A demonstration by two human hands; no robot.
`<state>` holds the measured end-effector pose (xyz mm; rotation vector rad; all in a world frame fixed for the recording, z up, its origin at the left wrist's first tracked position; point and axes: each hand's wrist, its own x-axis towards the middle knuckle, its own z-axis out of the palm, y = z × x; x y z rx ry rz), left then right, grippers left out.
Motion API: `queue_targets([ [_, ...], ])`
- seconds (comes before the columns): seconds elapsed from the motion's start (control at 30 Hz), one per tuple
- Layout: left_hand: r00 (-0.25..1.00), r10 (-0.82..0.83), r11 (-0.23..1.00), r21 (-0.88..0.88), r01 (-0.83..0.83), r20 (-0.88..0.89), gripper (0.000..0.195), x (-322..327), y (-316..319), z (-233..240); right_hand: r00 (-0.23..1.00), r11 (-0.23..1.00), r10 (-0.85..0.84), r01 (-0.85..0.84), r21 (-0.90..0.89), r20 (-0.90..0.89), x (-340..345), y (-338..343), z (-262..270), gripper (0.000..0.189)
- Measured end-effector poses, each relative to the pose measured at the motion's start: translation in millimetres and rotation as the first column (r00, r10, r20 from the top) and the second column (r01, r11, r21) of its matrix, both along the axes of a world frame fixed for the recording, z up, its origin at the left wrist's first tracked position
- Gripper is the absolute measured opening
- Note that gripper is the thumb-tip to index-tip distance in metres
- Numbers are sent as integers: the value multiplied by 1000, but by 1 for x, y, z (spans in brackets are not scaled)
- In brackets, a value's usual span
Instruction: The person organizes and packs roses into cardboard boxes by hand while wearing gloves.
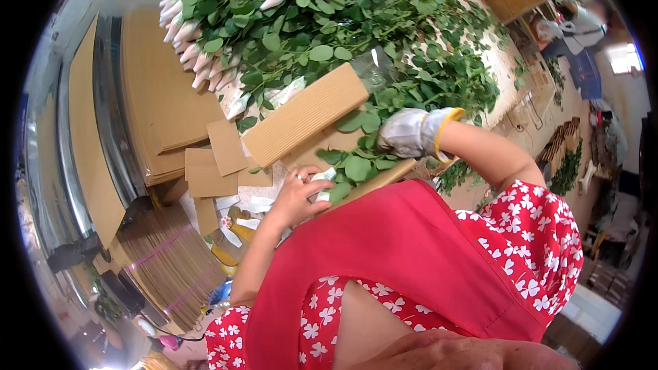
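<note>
My bare left hand point(297, 196) has its fingers and thumb around a rose bud in a white mesh sleeve point(324, 180). Green leafy rose stems point(358, 167) extend from the buds towards the right. On those stems lies my right hand in a grey-white work glove point(406, 133) with a yellow cuff; its fingertips are hidden among leaves. Just beyond both hands rests a block of corrugated cardboard point(307, 114), set at a slant. Another cardboard edge point(380, 181) runs along the front of my red apron, under the stems.
A large heap of leafy rose stems point(318, 20) covers the table beyond, sleeved buds point(198, 61) facing left. Cardboard sheets point(164, 77) and small cardboard pieces point(212, 172) lie left, near strapped flat cardboard point(169, 262). A clear plastic sleeve point(375, 69) touches the block. Another person point(583, 25) is far right.
</note>
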<state>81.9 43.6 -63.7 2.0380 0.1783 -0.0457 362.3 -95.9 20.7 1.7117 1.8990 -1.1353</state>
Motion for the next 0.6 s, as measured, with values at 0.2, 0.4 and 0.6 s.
queue_targets([
  [0.2,977,56,983,162,-91,206,35,-22,-17,-22,996,991,-47,37,128,80,-18,-2,36,14],
  [0.4,947,76,928,325,-182,313,41,-32,-24,-22,944,904,-328,302,-301,-39,-3,25,78,23],
  [0.6,923,103,941,265,-211,371,55,-36,-24,-39,794,675,-585,366,641,163,87,75,18,23],
])
